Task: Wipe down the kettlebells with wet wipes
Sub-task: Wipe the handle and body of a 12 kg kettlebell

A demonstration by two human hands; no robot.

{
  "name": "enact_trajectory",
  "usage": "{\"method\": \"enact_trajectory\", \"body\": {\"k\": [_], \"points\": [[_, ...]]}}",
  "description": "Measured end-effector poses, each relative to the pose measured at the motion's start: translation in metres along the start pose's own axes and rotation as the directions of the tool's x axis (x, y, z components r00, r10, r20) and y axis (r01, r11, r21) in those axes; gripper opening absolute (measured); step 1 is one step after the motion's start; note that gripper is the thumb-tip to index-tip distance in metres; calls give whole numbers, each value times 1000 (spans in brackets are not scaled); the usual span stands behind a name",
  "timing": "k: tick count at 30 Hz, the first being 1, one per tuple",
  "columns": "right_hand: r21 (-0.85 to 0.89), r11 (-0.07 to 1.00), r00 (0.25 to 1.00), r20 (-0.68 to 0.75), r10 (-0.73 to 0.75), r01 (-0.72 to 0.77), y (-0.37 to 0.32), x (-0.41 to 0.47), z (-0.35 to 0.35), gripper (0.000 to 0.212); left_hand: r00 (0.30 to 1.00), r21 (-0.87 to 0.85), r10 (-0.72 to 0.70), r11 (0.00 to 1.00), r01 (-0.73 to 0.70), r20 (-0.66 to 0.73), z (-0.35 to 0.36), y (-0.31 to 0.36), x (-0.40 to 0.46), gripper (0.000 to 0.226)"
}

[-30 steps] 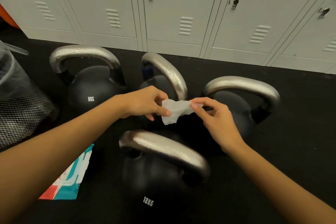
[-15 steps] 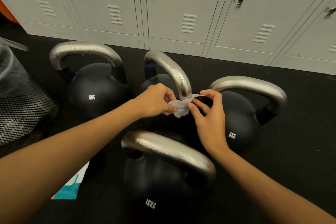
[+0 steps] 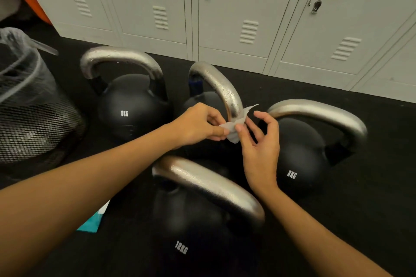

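A row of pale grey lockers (image 3: 225, 18) runs along the back, standing on a black floor (image 3: 371, 186). At the far left sits a black mesh bin (image 3: 33, 119) lined with a clear bag. Four black kettlebells with silver handles stand grouped on the floor: the nearest, marked 12KG (image 3: 191, 227), sits closest to the person; an 8KG one (image 3: 132, 105) stands at the back left; another 8KG one (image 3: 301, 153) stands to the right; and the middle kettlebell (image 3: 216, 90) at the back shows its handle edge-on, beaded with droplets. A teal packet (image 3: 92, 222) lies flat on the floor, mostly hidden under the left forearm. Both arms reach forward over the nearest kettlebell. The left hand (image 3: 198, 123) pinches one end of a small white wet wipe (image 3: 236, 128) between thumb and fingers. The right hand (image 3: 258, 141) grips the wipe's other side with thumb and forefinger, its remaining fingers spread loose. The wipe is crumpled between the two hands, right against the lower near end of the middle kettlebell's handle, one corner sticking up beside it.
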State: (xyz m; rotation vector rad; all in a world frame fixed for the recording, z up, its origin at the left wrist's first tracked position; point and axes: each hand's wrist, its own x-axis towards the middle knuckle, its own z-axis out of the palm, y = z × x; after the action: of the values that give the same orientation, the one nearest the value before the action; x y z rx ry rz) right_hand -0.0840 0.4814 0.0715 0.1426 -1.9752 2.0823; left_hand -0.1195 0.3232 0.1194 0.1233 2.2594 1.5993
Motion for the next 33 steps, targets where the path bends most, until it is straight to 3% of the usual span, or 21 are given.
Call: {"method": "enact_trajectory", "body": {"k": [5,11,15,17,20,25,28,33], "points": [[-47,998,987,151,59,-53,16,2,-3,50,997,10,-47,999,47,-63,2,9,-4,20],[-101,989,950,283,135,-110,27,4,-10,60,983,286,-182,944,166,28,-15,24,-4,26],[24,974,945,246,214,-227,10,21,-7,55,975,383,-221,902,200,9,-27,27,-5,31],[115,950,919,309,244,-291,5,32,-3,57,979,390,-206,900,193,-8,-29,26,-6,31],[137,934,885,390,255,-330,6,35,2,64,990,498,-138,856,137,-36,-31,20,-7,30],[62,914,852,394,346,-400,7,35,5,74,998,683,27,730,25,-65,-32,1,-13,37],[100,913,868,366,336,-396,-8,46,11,75,989,733,136,679,-49,-60,-30,-11,-16,48],[102,913,867,370,334,-396,2,43,12,71,943,851,332,503,-152,-28,-24,-39,-10,75]]}}
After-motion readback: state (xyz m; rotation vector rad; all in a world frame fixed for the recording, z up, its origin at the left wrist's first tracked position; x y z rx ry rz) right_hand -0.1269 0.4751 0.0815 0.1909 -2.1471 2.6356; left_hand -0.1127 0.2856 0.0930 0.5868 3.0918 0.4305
